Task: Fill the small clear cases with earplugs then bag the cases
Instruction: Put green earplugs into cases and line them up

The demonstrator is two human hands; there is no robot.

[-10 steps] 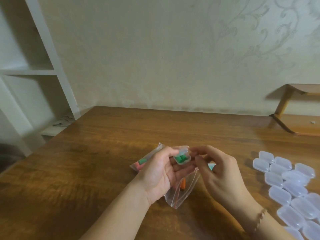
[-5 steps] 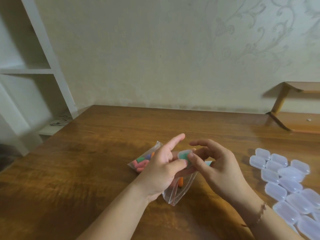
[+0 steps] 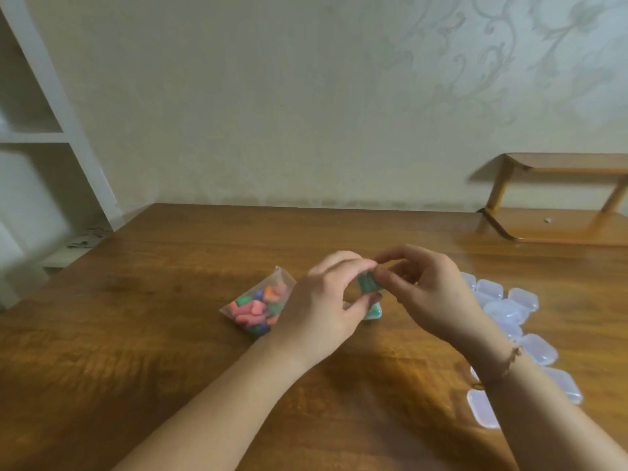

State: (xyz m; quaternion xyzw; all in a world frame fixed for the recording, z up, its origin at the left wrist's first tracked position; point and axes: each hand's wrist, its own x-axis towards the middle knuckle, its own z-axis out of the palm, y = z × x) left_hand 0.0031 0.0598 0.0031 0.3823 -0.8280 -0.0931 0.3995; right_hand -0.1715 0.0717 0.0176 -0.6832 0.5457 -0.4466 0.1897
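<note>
A small clear case (image 3: 367, 284) with green earplugs inside sits between my two hands above the table. My left hand (image 3: 326, 307) pinches it from the left with thumb and forefinger. My right hand (image 3: 428, 290) pinches its right side with curled fingers. Just below the hands another case with green contents (image 3: 373, 311) lies on the table, partly hidden. A clear bag of coloured earplugs (image 3: 260, 305) lies on the table left of my left hand. Several empty clear cases (image 3: 509, 307) lie in a row to the right.
The wooden table (image 3: 170, 300) spreads wide to the left and back. A small wooden shelf (image 3: 557, 202) stands at the back right against the wall. White shelving (image 3: 40, 137) stands off the table's left side.
Both hands have closed on the green-filled case and lifted slightly. The clear bag that hung below my hands is out of sight. The view has shifted, showing the earplug bag fully.
</note>
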